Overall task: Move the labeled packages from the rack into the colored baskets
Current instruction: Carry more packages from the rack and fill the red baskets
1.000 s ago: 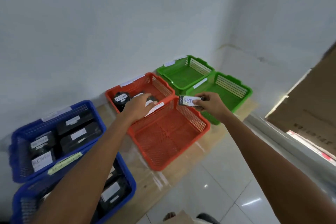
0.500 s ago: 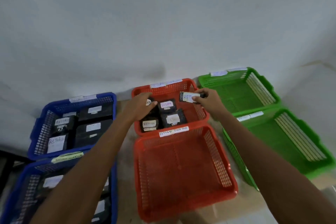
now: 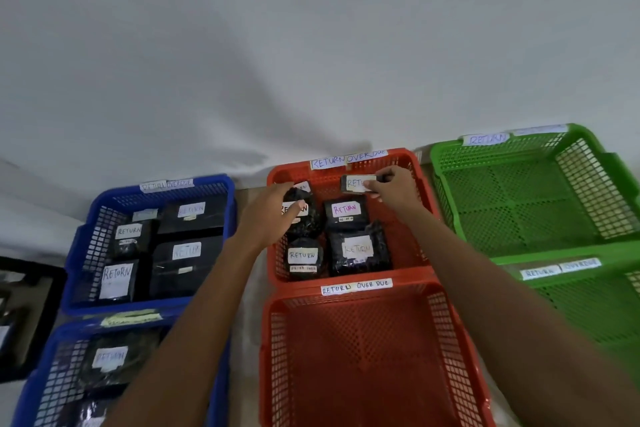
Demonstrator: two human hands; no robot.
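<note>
Right hand [image 3: 394,191] pinches the small package [image 3: 356,183] by its right end, thumb and fingertips curled on it, label up, above the back strip of the far red basket [image 3: 412,253]. Bare mesh looks free straight under the grip. The pink-labelled package [image 3: 346,215] lies just nearer us than the grip. We'd lower straight down and let go low, so it doesn't tip onto the pink one. Left hand [image 3: 270,215] lies across the round package [image 3: 304,222], left of the grip. We can't tell if it grasps or just steadies.
</note>
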